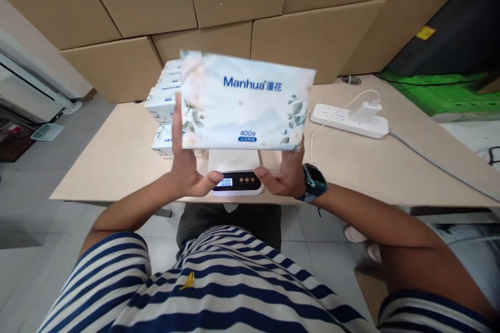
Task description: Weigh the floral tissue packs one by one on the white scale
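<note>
A white soft pack of tissues (246, 106) with blue lettering and printed flowers is held up between my two hands, above the tabletop. My left hand (188, 169) supports its left side, fingers upright along the edge and thumb stretched inward below. On the other side, my right hand (287, 174) holds the lower right part; most of its fingers are hidden behind the pack. Below the pack sits a white digital scale (236, 184), its lit display reading 0.00. The pack hides part of the scale's platform.
Several similar tissue packs (162, 104) are stacked on the table (113, 161) at the left. A white power strip (349, 120) with a plugged-in charger and cables lies at the right. Cardboard boxes (312, 36) form a wall behind the table.
</note>
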Tool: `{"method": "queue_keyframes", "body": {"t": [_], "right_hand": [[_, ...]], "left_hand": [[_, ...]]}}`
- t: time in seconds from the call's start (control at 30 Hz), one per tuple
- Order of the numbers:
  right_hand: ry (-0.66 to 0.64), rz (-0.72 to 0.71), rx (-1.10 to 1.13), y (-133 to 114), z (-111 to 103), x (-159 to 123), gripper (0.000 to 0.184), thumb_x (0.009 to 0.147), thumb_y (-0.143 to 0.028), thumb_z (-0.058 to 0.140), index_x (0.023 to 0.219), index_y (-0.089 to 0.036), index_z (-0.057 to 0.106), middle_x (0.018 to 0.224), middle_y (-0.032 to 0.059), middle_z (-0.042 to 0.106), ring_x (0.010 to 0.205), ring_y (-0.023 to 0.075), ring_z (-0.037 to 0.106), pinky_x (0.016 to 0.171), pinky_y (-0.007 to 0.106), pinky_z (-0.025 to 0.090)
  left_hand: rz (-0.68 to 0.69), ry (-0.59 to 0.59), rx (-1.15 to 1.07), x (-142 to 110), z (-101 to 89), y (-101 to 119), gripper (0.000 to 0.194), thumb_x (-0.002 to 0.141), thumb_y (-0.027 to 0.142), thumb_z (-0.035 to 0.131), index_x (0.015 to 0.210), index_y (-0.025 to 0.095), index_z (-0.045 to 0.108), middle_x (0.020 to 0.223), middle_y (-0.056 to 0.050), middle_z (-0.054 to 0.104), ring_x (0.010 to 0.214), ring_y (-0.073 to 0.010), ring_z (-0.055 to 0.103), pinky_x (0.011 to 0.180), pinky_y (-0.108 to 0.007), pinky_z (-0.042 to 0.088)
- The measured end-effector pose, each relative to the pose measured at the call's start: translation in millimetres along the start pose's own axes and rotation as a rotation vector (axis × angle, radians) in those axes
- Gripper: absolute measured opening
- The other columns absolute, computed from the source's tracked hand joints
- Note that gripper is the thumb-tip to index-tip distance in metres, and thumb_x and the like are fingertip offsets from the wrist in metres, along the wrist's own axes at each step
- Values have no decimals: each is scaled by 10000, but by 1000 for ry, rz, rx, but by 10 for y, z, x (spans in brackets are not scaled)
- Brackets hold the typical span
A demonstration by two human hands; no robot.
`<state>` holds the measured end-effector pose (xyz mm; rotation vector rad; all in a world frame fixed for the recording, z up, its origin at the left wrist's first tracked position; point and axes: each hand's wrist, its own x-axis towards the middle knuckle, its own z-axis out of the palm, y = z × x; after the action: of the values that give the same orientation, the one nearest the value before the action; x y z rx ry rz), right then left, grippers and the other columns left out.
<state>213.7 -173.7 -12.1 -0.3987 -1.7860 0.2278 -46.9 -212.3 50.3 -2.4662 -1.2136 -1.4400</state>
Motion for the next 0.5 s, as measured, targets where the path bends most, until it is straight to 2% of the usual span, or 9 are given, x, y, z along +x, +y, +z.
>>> {"method": "queue_keyframes", "body": {"t": [0.1,0.2,0.3,0.37,0.43,0.5], "right_hand": [[22,-62,-131,237,12,-16,994,985,-636,579,1793,-386,58,1783,111,317,1637,423,412,1288,685,473],[76,-77,-191,284,-10,-5,913,1003,-625,554,1789,-395,153,1734,118,383,1559,418,503,1225,669,538],[122,-38,-176,291,-28,9,865,1022,-647,532,1782,-404,198,1681,121,470,1532,403,538,1214,668,548],[139,-21,-155,336,-45,26,795,1039,-665,508,1758,-401,294,1620,128,553,1483,387,595,1180,647,581],[129,-5,-138,415,-65,39,646,1064,-658,480,1652,-394,502,1430,126,702,1314,356,719,1088,609,642],[74,60,-100,511,-73,31,494,1094,-613,465,1471,-379,683,1135,93,808,1051,307,809,965,565,689]], "left_hand": [[37,-90,-128,-199,75,110,1117,994,777,529,1717,446,-255,1897,31,-191,1779,-335,-72,1463,-545,63],[-66,-219,-190,-250,35,179,1162,1025,696,577,1715,385,-304,1914,-78,-47,1781,-304,111,1435,-522,255],[-141,-289,-209,-234,-20,161,1248,990,701,645,1697,401,-339,1913,-90,12,1774,-323,155,1417,-546,310],[-196,-312,-203,-245,-31,115,1255,987,683,662,1693,417,-342,1913,-82,32,1768,-324,189,1419,-558,313],[-281,-298,-155,-303,-13,62,1230,995,644,675,1712,425,-301,1914,-71,4,1773,-334,159,1428,-587,281],[-340,-266,-88,-401,24,18,1211,994,606,696,1732,433,-247,1908,-51,-90,1780,-352,33,1437,-638,203]]}}
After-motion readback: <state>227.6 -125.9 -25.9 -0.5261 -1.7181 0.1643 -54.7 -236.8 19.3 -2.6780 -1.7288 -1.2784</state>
